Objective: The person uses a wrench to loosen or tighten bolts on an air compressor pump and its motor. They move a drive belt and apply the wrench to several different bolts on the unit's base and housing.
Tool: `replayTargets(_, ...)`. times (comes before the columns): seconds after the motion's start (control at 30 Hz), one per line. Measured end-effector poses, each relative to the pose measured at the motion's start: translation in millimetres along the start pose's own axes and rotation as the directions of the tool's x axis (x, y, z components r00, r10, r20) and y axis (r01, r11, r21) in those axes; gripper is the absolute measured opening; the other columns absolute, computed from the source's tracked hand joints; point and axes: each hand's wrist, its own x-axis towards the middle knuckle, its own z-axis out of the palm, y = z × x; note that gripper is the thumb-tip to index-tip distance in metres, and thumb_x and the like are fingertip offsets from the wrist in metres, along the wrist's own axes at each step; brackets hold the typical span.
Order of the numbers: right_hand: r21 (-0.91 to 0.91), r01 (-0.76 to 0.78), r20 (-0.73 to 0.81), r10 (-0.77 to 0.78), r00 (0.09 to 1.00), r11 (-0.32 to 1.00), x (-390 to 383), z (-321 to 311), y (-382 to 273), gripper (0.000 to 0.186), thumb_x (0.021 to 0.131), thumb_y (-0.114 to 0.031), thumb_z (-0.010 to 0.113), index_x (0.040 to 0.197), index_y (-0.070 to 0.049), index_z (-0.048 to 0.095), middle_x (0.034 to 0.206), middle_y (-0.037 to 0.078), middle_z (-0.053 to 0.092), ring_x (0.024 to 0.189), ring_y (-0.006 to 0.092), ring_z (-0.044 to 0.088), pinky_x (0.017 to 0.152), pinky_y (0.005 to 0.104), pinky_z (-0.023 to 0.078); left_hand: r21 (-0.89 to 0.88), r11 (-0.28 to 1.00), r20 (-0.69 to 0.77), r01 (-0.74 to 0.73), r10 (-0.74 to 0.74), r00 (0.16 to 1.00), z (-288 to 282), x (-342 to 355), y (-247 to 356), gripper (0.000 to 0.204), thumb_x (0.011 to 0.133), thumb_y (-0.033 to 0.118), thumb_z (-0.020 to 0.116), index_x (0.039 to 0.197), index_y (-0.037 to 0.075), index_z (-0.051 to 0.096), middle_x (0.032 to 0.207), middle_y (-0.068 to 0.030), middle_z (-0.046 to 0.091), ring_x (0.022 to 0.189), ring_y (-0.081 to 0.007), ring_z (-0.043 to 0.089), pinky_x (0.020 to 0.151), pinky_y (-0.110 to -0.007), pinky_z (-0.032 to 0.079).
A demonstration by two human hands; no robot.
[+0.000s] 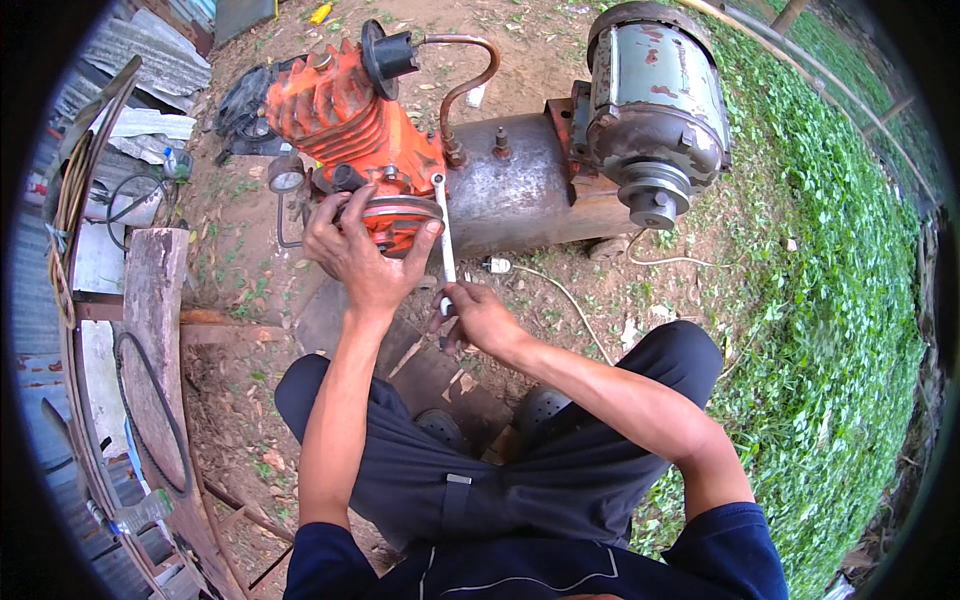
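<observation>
My left hand [355, 250] grips the round, grooved metal rim [400, 207] at the front of an orange, finned compressor pump [335, 120]. Its thumb presses on the rim's right side. My right hand [462, 312] is closed on the lower end of a silver wrench [446, 240], which stands nearly upright just right of the rim, its ring end up by the pump body. Whether that ring sits on a bolt, I cannot tell. Behind the wrench lies a rusty steel tank [515, 205] with a bent copper pipe [480, 75] above it.
A grey motor [655, 100] with a pulley sits at right. A pale cord [570, 300] crosses the dirt. Planks [155, 300], a looped black belt [175, 440] and corrugated sheets [150, 65] line the left. Grass [810, 360] covers the right. My bent legs [675, 365] are below.
</observation>
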Motion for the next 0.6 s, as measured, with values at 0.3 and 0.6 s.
replayTargets(0.3, 0.047, 0.053, -0.321, -0.035, 0.947, 0.997, -8, -52, -2, 0.032, 0.101, -0.032, 0.056, 0.094, -0.003, 0.064, 0.067, 0.002, 0.058, 0.054, 0.0104, 0.048, 0.05, 0.0281, 0.037, -0.016, 0.999, 0.017, 0.034, -0.033, 0.999, -2, 1, 0, 0.078, 0.075, 0.067, 0.075, 0.13, 0.015, 0.054, 0.122, -0.0127, 0.042, 0.119, -0.0318, 0.037, 0.1, -0.051, 0.028)
replayTargets(0.6, 0.219, 0.259, -0.487, -0.125, 0.865, 0.941, 10, -103, -39, 0.019, 0.094, -0.02, 0.069, 0.095, -0.003, 0.06, 0.067, 0.0, 0.054, 0.056, 0.011, 0.047, 0.051, 0.027, 0.039, 0.016, 1.0, 0.018, 0.016, -0.016, 1.0, -1, 0, -2, 0.077, 0.077, 0.068, 0.072, 0.13, 0.015, 0.054, 0.121, -0.012, 0.041, 0.119, -0.0316, 0.037, 0.1, -0.051, 0.027)
